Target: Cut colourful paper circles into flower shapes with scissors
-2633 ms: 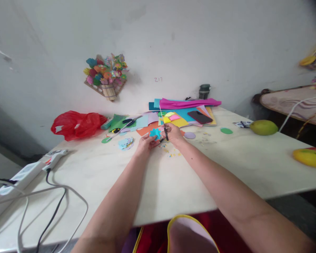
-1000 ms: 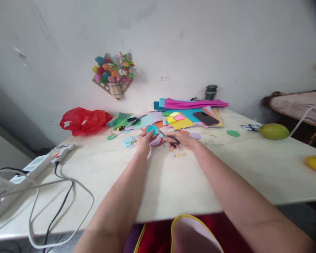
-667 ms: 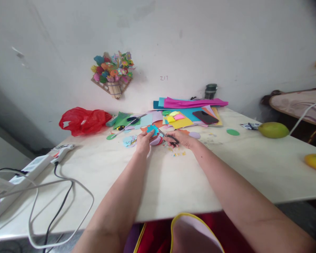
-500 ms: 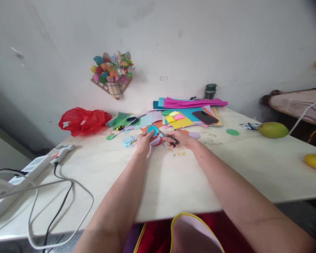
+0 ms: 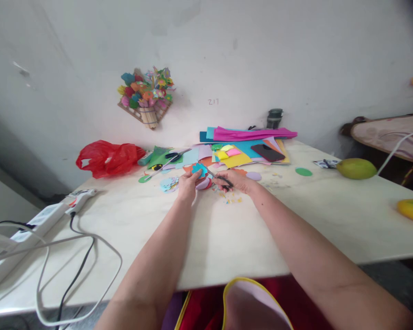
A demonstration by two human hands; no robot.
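My left hand [image 5: 188, 184] pinches a blue paper flower [image 5: 200, 170] with scalloped edges above the middle of the table. My right hand [image 5: 236, 180] is closed around the dark handles of a pair of scissors [image 5: 224, 181]; their blades point left and meet the flower's right edge. Underneath lie a purple paper piece [image 5: 203, 184] and small paper scraps [image 5: 232, 200]. To the left of my left hand is a pile of pale blue cut paper pieces [image 5: 168, 184]. A lilac paper oval [image 5: 253, 176] rests just beyond my right hand.
Coloured paper sheets [image 5: 241, 161] and a dark phone [image 5: 268, 153] lie at the back. A red plastic bag [image 5: 108, 158] sits back left. Power strips [image 5: 43, 222] with looping cables [image 5: 119, 256] occupy the left side. A mango [image 5: 356, 168] and a green paper oval [image 5: 303, 172] are on the right.
The hands, scissors and blue flower keep almost the same position. The whole view has shifted very slightly.
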